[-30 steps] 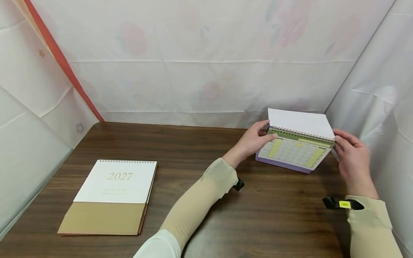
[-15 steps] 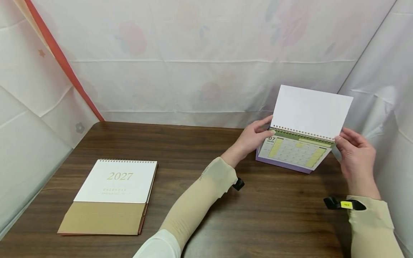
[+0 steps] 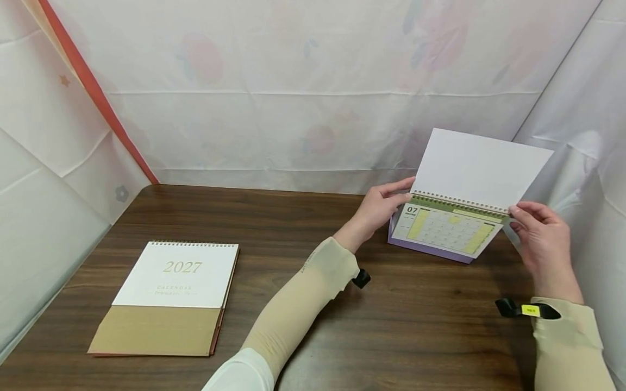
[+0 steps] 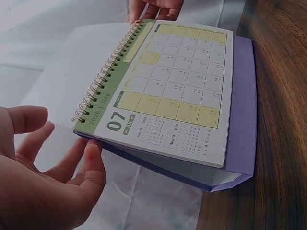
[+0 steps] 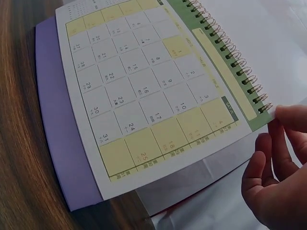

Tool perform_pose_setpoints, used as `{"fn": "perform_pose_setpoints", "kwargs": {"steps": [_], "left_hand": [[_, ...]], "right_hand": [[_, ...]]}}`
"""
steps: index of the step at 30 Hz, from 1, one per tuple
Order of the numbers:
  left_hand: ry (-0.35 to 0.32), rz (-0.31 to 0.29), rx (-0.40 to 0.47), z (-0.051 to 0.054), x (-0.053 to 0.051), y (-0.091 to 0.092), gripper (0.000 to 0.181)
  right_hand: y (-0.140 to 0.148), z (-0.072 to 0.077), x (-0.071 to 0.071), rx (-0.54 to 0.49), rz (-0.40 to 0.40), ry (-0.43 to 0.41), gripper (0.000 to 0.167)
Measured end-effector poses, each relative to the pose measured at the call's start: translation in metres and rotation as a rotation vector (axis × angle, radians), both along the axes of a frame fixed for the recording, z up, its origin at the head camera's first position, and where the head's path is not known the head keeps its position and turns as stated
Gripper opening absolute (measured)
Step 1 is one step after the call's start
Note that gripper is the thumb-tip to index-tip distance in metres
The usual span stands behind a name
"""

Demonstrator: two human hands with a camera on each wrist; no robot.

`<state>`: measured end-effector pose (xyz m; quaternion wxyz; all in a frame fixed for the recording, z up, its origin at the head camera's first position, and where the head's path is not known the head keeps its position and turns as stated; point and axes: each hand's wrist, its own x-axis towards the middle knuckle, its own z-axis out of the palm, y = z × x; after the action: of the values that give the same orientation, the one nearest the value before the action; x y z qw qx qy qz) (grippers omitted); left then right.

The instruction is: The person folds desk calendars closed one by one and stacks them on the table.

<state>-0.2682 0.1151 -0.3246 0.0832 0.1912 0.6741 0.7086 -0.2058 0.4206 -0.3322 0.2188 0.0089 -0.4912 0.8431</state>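
Far left, well apart from either grip and nearer the person than both, there's the 2027 calendar (image 3: 168, 282), its white front page above a tan lower band, coil along the far edge, all of it on the dark wood-grained desk (image 3: 440, 326). Behind it, beyond the left grip, a red band (image 3: 98, 92) slants down pale, flower-printed cloth (image 3: 274, 130).

Moving right: a tan sleeve (image 3: 288, 304) reaches in, and here's the left grip (image 3: 374, 214)! Fingers apart, loosely bent, thumb tip at the upper left corner of the July calendar (image 3: 447, 228). And that's the one in hand, right between the two grips, standing tented on the desk. Just right of the left grip you read a big green "07" and "2026 | July" along a green strip; then come the dates, yellow columns at both ends. The purple base (image 4: 242, 105) juts out below, on the person's side of both grips.

Look up along the coil (image 4: 102, 76), which runs from one grip to the other: a blank white sheet (image 3: 481, 168) rises from it, higher than both, its face towards us.

And over to the right grip (image 3: 545, 244): thumb and forefinger together, pinching the calendar's upper right corner at the end of the coil, the other fingers curled beneath. Whether the sheet is caught in that pinch, I can't tell. Behind the right grip, on the wrist, a black strap (image 3: 508, 308) with a yellow label (image 3: 530, 310).
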Motion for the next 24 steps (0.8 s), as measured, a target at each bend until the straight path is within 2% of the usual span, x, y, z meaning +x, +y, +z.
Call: {"fn": "perform_pose_setpoints", "kwargs": {"steps": [11, 17, 24], "left_hand": [[-0.013, 0.024, 0.014, 0.0, -0.004, -0.001, 0.03], [-0.014, 0.027, -0.01, -0.002, -0.004, -0.001, 0.029], [-0.021, 0.044, -0.028, -0.003, -0.005, 0.003, 0.029]], "right_hand": [[0.007, -0.004, 0.0, 0.009, 0.125, 0.043, 0.009], [0.012, -0.006, 0.0, 0.083, 0.102, 0.003, 0.008], [0.017, -0.012, -0.002, 0.149, 0.116, 0.047, 0.016]]}}
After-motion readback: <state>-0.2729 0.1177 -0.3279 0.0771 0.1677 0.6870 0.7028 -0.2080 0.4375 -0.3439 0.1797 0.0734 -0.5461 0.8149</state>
